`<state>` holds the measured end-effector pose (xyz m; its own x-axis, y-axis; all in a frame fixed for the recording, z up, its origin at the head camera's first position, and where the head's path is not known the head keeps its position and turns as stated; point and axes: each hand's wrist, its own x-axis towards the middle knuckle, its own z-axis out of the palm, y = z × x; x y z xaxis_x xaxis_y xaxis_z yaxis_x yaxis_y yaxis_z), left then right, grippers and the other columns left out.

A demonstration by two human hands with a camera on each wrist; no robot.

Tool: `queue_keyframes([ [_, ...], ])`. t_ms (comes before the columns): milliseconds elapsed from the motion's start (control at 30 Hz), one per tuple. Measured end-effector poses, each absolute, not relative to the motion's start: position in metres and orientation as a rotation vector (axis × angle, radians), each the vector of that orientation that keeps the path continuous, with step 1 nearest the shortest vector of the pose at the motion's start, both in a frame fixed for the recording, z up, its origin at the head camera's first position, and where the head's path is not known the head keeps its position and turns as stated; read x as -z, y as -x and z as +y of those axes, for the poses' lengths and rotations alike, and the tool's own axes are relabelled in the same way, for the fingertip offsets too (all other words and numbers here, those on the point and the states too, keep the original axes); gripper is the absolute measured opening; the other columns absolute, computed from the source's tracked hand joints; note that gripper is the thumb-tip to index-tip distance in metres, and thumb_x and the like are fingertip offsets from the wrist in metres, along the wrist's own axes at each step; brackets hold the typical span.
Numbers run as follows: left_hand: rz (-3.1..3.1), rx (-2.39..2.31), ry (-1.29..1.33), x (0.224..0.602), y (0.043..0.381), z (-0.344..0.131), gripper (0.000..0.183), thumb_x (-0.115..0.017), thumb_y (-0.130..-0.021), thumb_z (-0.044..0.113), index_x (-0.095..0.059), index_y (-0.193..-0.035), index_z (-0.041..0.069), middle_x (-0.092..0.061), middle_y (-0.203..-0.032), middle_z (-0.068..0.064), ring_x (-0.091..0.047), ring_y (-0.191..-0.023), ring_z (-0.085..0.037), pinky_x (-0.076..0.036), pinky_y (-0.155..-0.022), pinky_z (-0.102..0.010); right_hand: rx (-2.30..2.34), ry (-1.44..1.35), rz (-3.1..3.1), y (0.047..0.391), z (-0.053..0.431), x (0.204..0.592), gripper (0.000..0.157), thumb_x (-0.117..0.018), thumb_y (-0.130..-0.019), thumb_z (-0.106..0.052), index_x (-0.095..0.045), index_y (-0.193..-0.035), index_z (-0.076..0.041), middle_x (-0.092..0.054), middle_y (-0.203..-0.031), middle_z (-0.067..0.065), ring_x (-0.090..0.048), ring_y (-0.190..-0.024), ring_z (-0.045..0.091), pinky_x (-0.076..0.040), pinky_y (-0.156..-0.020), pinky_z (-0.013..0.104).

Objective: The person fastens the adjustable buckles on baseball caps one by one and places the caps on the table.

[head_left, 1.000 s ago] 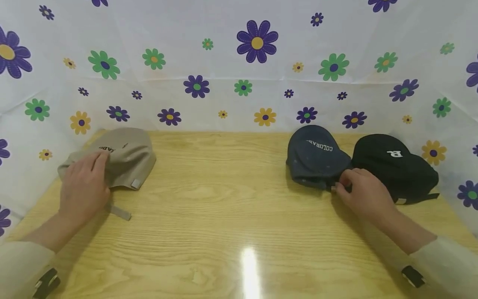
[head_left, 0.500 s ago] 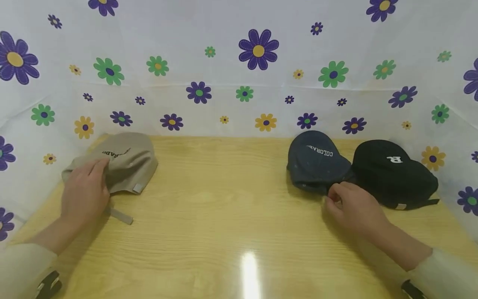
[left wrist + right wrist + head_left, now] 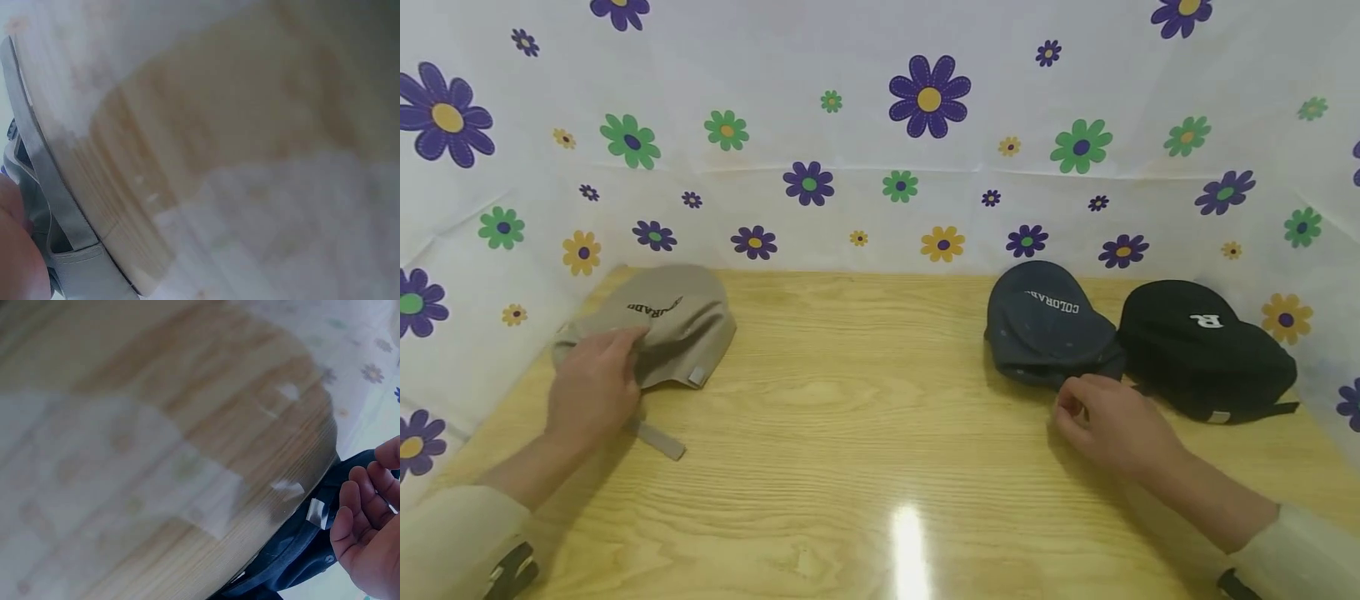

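At the left of the table, my left hand [image 3: 593, 387] grips the near left side of a beige baseball cap [image 3: 681, 304] with dark lettering. The beige cap's strap hangs out toward me, and the left wrist view shows that strap [image 3: 44, 150] beside the hand. On the right, a navy baseball cap [image 3: 1033, 321] with "COLORADO" lettering lies with its near edge at my right hand [image 3: 1116, 425]. The right fingers are curled, thumb and forefinger pinching at that edge, which the hand partly covers. A pale tag shows on the navy cap [image 3: 294, 544] beside the fingers in the right wrist view.
A black cap [image 3: 1202, 350] with a white "R" lies right of the navy one, their sides overlapping in view. Bare wood tabletop [image 3: 850, 375] stretches between the beige and navy caps. White flowered cloth [image 3: 850, 125] hangs behind and on both sides.
My right hand has drawn slightly toward me from the navy cap, whose brim has shifted a little. My left hand and the beige cap have moved slightly right. The head view has shifted a bit.
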<state>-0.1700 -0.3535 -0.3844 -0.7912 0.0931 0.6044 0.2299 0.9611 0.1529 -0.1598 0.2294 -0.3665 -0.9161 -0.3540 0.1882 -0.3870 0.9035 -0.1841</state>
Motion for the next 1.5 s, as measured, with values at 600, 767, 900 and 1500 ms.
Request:
queue_keyframes([
  [600, -2.414, 0.257, 0.566, 0.383, 0.156, -0.287, 0.035, -0.067, -0.081, -0.007, -0.066, -0.116, -0.004, -0.070, -0.102, -0.021, -0.065, -0.094, -0.041, -0.051, -0.086, -0.053, -0.296, -0.671, -2.772, 0.150, 0.219, 0.371, 0.004, -0.072, -0.084, -0.015, -0.068, -0.083, -0.015, -0.063, -0.079, -0.004, -0.059, -0.077, 0.015, -0.053, -0.066, 0.034],
  [767, -2.411, 0.233, 0.651, 0.383, 0.153, -0.272, 0.035, -0.070, -0.081, -0.006, -0.065, -0.116, -0.006, -0.070, -0.104, -0.020, -0.065, -0.096, -0.039, -0.052, -0.087, -0.051, -0.362, -0.662, -2.696, 0.148, 0.212, 0.370, 0.004, -0.072, -0.083, -0.012, -0.068, -0.084, -0.014, -0.065, -0.082, -0.003, -0.057, -0.080, 0.015, -0.052, -0.067, 0.035],
  [900, -2.417, 0.215, 0.684, 0.383, 0.151, -0.265, 0.037, -0.071, -0.080, -0.005, -0.064, -0.117, -0.006, -0.068, -0.105, -0.021, -0.064, -0.097, -0.038, -0.052, -0.088, -0.050, -0.368, -0.726, -2.588, 0.149, 0.206, 0.369, 0.007, -0.074, -0.081, -0.011, -0.070, -0.087, -0.011, -0.067, -0.087, 0.001, -0.058, -0.084, 0.019, -0.053, -0.074, 0.038],
  [1500, -2.436, 0.245, 0.777, 0.381, 0.149, -0.232, 0.036, -0.072, -0.082, -0.001, -0.064, -0.117, -0.005, -0.068, -0.108, -0.019, -0.065, -0.101, -0.036, -0.053, -0.089, -0.048, -0.283, -0.873, -2.518, 0.151, 0.191, 0.373, 0.024, -0.074, -0.082, -0.014, -0.071, -0.105, -0.007, -0.067, -0.114, 0.011, -0.060, -0.106, 0.030, -0.051, -0.092, 0.048],
])
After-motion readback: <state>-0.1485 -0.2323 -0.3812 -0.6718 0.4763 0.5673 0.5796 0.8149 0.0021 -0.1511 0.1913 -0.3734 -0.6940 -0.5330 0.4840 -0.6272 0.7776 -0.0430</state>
